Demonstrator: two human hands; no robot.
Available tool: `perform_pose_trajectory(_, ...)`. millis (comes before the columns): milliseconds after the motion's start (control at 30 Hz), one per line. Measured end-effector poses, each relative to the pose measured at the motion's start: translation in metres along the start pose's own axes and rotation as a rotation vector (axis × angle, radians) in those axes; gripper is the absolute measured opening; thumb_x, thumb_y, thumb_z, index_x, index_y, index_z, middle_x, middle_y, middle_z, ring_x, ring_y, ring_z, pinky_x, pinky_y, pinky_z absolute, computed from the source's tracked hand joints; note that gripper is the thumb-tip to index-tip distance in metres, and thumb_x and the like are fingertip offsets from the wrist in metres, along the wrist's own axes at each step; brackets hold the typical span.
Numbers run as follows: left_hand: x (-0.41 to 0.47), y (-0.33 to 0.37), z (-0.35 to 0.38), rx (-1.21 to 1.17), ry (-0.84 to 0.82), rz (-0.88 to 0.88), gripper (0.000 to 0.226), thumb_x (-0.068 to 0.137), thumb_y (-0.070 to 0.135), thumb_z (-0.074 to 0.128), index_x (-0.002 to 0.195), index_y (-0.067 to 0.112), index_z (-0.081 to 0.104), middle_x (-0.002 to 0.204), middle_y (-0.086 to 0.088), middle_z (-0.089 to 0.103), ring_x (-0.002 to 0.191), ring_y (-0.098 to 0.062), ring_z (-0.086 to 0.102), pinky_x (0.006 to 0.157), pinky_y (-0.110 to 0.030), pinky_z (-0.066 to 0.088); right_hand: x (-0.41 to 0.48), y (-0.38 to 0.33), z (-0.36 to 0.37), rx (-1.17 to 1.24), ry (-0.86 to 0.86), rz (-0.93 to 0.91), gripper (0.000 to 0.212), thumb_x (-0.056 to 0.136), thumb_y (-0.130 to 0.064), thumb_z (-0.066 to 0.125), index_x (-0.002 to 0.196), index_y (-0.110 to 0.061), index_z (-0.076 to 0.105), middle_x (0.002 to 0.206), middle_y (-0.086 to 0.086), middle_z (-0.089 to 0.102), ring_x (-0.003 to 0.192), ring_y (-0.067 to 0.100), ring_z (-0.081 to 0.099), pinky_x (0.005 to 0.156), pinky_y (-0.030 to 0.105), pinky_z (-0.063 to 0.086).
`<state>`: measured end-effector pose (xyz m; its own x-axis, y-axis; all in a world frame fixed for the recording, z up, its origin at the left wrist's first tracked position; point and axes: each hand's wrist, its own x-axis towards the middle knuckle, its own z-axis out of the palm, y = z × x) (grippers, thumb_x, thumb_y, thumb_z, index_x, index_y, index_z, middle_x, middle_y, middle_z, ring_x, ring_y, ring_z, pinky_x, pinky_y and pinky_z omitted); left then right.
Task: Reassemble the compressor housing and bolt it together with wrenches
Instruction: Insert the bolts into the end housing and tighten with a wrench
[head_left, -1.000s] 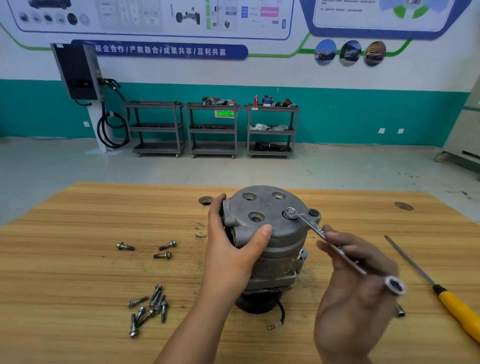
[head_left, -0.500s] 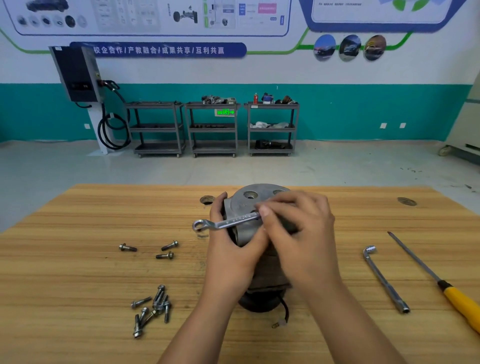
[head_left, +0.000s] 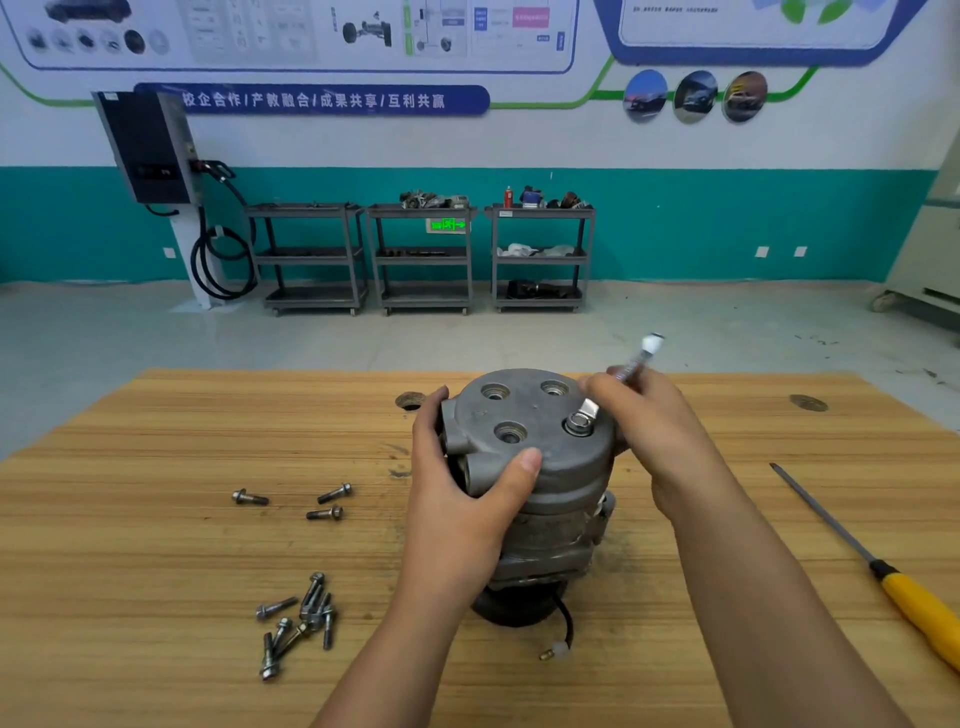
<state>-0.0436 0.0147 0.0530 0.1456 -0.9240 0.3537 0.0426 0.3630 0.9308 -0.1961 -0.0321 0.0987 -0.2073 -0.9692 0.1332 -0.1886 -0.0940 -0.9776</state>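
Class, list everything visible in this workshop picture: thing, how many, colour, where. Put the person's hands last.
compressor housing: one, grey, upright mid-table
wrench: one, silver, ring end on a bolt atop the housing
loose bolts: three, silver, table left of the housing
bolt heap: one, silver, count unclear, table front left
screwdriver: one, yellow handle, table right
wire: one, black with white plug, at the housing's base
table: one, wooden, foreground
carts: three, grey, far wall
charger: one, dark, left wall
left hand: one, grips the housing
right hand: one, holds the wrench
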Motion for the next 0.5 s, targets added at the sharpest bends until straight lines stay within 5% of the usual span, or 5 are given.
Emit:
perform_pose_trajectory(67,0.0,-0.002,0.0,0.011,0.002,0.002,0.08,0.064,0.04,0.075,0.131,0.045,0.03,0.12,0.018,0.057,0.099,0.009,0.06,0.079,-0.01,0.05,-0.008,0.01,0.002,0.339,0.008,0.01,0.021,0.081,-0.02,0.065,0.101,-0.017,0.059,0.1,0.001,0.065,0.089,0.017,0.061,0.066,0.026,0.044)
perform_pose_trajectory(167,0.001,-0.002,0.001,0.006,0.002,0.001,0.082,0.062,0.04,0.072,0.133,0.043,0.03,0.121,0.017,0.057,0.102,0.006,0.06,0.085,-0.015,0.051,-0.025,0.024,0.013,0.563,0.186,-0.265,0.023,0.076,-0.021,0.066,0.097,-0.031,0.066,0.103,-0.005,0.07,0.097,0.006,0.064,0.072,0.015,0.049)
perform_pose_trajectory(267,0.0,-0.002,-0.001,-0.016,0.005,0.001,0.072,0.063,0.037,0.073,0.122,0.051,0.034,0.114,0.023,0.058,0.098,0.008,0.061,0.08,-0.013,0.051,-0.045,0.032,0.025,0.419,0.312,-0.459,0.009,0.079,-0.036,0.064,0.083,-0.035,0.071,0.094,-0.003,0.071,0.099,0.007,0.063,0.081,0.016,0.048)
perform_pose_trajectory(367,0.0,-0.003,-0.002,-0.036,0.012,0.008,0.068,0.063,0.034,0.073,0.118,0.051,0.037,0.112,0.022,0.059,0.096,0.007,0.062,0.075,-0.01,0.05,-0.058,0.044,0.026,0.143,0.322,-0.566,0.025,0.081,-0.055,0.057,0.1,-0.042,0.068,0.115,-0.022,0.058,0.117,0.002,0.049,0.092,0.007,0.038)
perform_pose_trajectory(500,0.001,-0.004,-0.003,-0.044,0.006,0.007,0.074,0.063,0.037,0.073,0.125,0.049,0.035,0.112,0.019,0.059,0.095,0.005,0.063,0.072,-0.012,0.051,-0.067,0.054,0.026,-0.058,0.267,-0.763,0.031,0.093,-0.034,0.041,0.119,-0.03,0.058,0.122,-0.032,0.052,0.118,0.008,0.043,0.099,0.022,0.035)
